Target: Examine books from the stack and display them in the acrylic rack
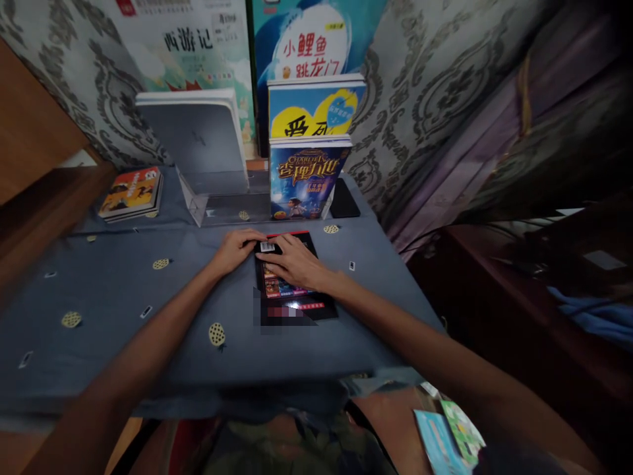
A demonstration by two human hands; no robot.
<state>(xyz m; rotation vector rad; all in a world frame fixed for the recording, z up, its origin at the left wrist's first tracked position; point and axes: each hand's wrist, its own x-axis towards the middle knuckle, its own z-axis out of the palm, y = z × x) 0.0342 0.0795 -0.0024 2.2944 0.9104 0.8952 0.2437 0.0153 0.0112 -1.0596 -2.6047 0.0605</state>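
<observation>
A dark book (301, 310) lies on the cloth-covered table, with a red edge at the top, a white barcode label and small coloured pictures on its face. My left hand (239, 251) is at the book's upper left corner, thumb and fingers curled in and closed on that edge. My right hand (297, 262) rests across the upper middle of the book, fingers stretched out and slightly apart, covering part of the cover. Part of the book's lower left is hidden by a pixelated patch.
Behind my hands stands a clear book stand (227, 208) with a grey-backed book (202, 138) and a blue book (304, 181). A yellow-and-blue book (291, 105) and larger books lean behind. Left are small stacked books (131, 191); right, a black flat object (345, 199).
</observation>
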